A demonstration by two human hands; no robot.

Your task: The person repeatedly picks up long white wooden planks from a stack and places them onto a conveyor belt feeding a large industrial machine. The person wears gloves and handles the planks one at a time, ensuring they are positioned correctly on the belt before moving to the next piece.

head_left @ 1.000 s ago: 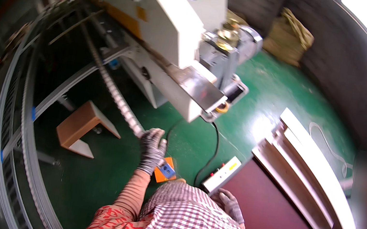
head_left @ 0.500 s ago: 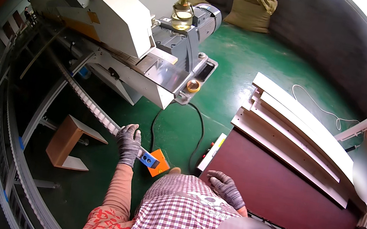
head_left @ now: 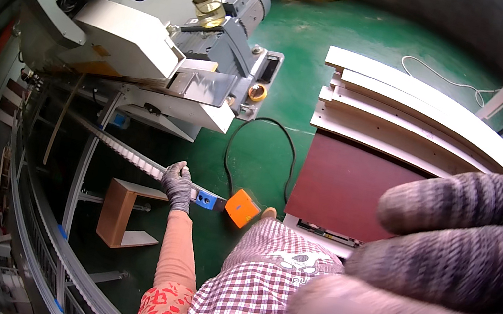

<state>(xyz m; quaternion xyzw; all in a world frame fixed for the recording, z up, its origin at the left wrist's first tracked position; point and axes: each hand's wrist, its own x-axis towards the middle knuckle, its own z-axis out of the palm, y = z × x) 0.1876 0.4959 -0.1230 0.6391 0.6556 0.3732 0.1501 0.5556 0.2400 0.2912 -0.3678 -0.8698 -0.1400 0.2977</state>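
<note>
Your left hand (head_left: 177, 184), in a grey knit glove, is closed around the near end of the long white roller rail (head_left: 124, 151), with the fingers wrapped over its top. Just at 3 o'clock from that grip sits a small blue block (head_left: 207, 199) on the rail's tip, and touching it farther toward 3 o'clock is an orange box (head_left: 242, 208), from which a black cable (head_left: 237, 144) loops up toward 12 o'clock across the green floor (head_left: 292, 77). Your right hand (head_left: 437, 284) is raised very close to the camera and fills the 4 o'clock part of the view as big striped glove fingers; they look curled, but it is too blurred and close to tell whether they hold anything. At 7 o'clock from your left hand a small wooden stool (head_left: 120, 213) stands on the floor under the rail. At 12 o'clock stands the white machine (head_left: 131, 35) with its grey motor (head_left: 234, 26). Between 1 and 3 o'clock lie a dark red-brown panel (head_left: 347, 187) and, beyond it, stacked white boards (head_left: 408, 110).
</note>
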